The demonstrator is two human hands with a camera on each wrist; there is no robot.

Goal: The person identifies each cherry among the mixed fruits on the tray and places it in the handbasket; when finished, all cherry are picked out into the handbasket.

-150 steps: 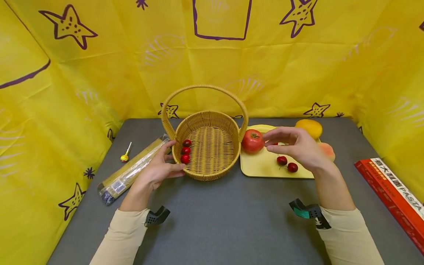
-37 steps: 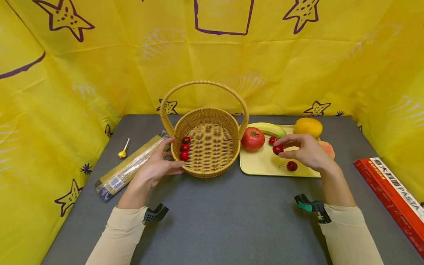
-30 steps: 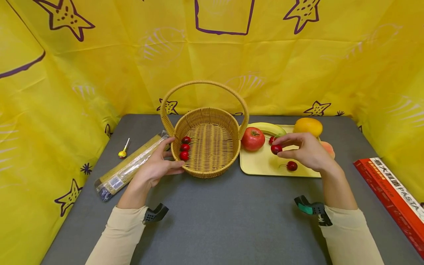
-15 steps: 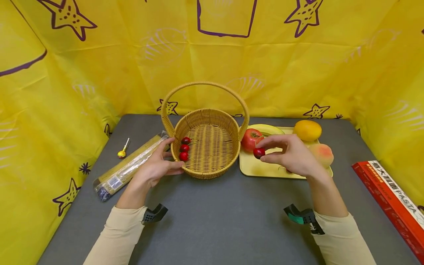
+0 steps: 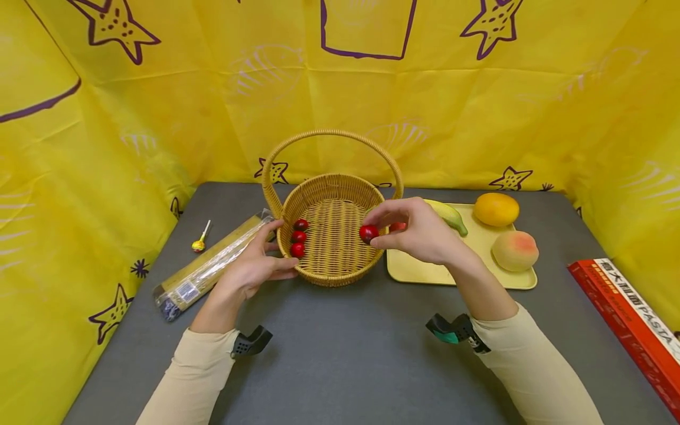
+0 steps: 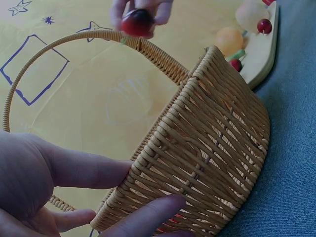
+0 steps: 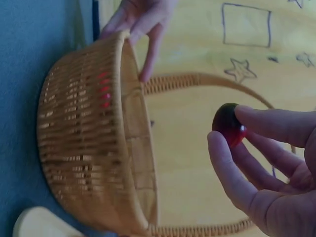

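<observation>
Between the thumb and fingers of my right hand (image 5: pixel 419 230) is a dark red cherry (image 5: pixel 369 234), held above the right side of the wicker basket (image 5: pixel 332 277). In the right wrist view the cherry (image 7: pixel 228 124) is pinched at the fingertips, apart from the basket. My left hand (image 5: pixel 257 265) grips the basket's left rim, its fingers straddling the edge in the left wrist view. Three cherries (image 5: pixel 298 236) lie in a row inside, along the left wall. The right hand mostly covers a tomato (image 5: pixel 397 226) on the yellow tray (image 5: pixel 419 273).
On the tray are a banana (image 5: pixel 448 217), a mango (image 5: pixel 496 209) and a peach (image 5: pixel 515 251). The left wrist view also shows a cherry (image 6: pixel 264 26) there. A wrapped pack (image 5: pixel 212 265) and a lollipop (image 5: pixel 199 241) lie left; a red pasta box (image 5: pixel 627 313) lies right.
My right hand has picked up a cherry from the tray and carried it left, past the tomato, to over the basket. The left hand has stayed on the rim.
</observation>
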